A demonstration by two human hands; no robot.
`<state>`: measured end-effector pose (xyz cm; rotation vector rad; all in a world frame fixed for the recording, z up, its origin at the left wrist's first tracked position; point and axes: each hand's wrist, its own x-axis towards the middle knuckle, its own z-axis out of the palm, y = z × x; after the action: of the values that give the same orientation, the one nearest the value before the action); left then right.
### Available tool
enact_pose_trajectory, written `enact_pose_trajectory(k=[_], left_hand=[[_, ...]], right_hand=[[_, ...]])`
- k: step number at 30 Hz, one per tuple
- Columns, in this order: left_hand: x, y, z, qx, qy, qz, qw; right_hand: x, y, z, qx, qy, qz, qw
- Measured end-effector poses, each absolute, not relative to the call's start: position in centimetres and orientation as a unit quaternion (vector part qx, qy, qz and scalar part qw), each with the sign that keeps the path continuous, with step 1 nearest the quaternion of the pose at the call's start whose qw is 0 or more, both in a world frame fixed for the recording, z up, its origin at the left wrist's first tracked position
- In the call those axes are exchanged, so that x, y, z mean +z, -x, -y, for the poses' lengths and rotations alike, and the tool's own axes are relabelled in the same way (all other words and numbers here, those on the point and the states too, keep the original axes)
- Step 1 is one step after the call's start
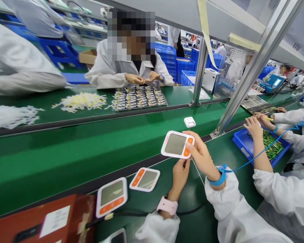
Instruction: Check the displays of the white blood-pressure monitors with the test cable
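My right hand (pixel 201 153) and my left hand (pixel 180 173) together hold a white device (pixel 176 144) with a grey screen and orange buttons, raised above the green bench. The right hand grips its orange-button end; the left hand pinches its lower edge. A blue wrist strap (pixel 219 177) with a coiled cord is on my right wrist and a pink watch (pixel 167 205) on my left. Two more such devices (pixel 145 179) (pixel 111 196) lie flat on the bench to the left, and part of a third (pixel 118 237) shows at the bottom edge.
A small white square part (pixel 190 122) lies on the green conveyor belt (pixel 78 148). A red box (pixel 48 219) sits at bottom left. To the right, another person's hands (pixel 254 126) work over a blue tray (pixel 243 143) of green parts. Across the belt, a seated person handles small parts beside a tray (pixel 138 98).
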<state>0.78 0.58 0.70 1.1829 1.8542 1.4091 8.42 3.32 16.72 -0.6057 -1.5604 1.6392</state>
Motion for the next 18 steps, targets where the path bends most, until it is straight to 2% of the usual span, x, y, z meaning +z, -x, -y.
enact_pose_trajectory(k=[18], left_hand=[[0.65,-0.81,-0.58,0.537,-0.447,-0.668,0.257]], right_hand=[[16.68,-8.45,-3.49,0.655,0.243,0.603,0.385]])
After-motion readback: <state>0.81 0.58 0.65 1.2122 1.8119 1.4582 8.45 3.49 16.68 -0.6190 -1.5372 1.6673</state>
